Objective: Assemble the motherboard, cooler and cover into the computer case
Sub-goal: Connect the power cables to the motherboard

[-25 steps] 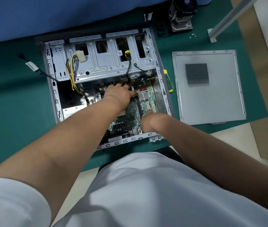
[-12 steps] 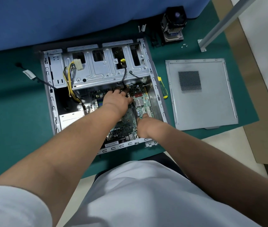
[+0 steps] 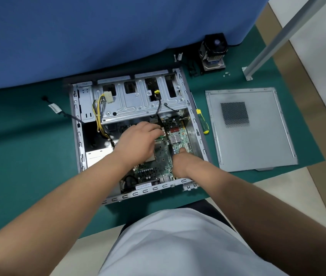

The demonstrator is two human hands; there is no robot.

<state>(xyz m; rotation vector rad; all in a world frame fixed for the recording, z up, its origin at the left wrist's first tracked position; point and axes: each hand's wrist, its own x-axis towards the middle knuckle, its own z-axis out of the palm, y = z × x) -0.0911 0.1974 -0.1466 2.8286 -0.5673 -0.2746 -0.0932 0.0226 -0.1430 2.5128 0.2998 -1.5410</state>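
Observation:
The open grey computer case point(image 3: 138, 193) lies on a green mat. The green motherboard point(image 3: 162, 156) sits inside it, partly hidden by my hands. My left hand point(image 3: 138, 140) rests palm down on the board, fingers reaching toward its far right part. At the board's near right, my right hand point(image 3: 184, 162) holds the board: the thumb lies on top and the fingers are hidden below. The flat grey cover point(image 3: 257, 146) is on the mat right of the case. At the far right, by the blue cloth, stands the black cooler point(image 3: 213, 52).
A yellow-and-green screwdriver point(image 3: 202, 121) lies between the case and the cover. Small screws point(image 3: 226, 74) sit near the foot of a slanted metal post point(image 3: 277, 36). A labelled black cable point(image 3: 54, 108) trails left of the case. Yellow power wires point(image 3: 96, 112) hang inside it.
My head has pulled back, so the case looks lower in view. Both hands stay on the motherboard; the right thumb now lies on top of the board.

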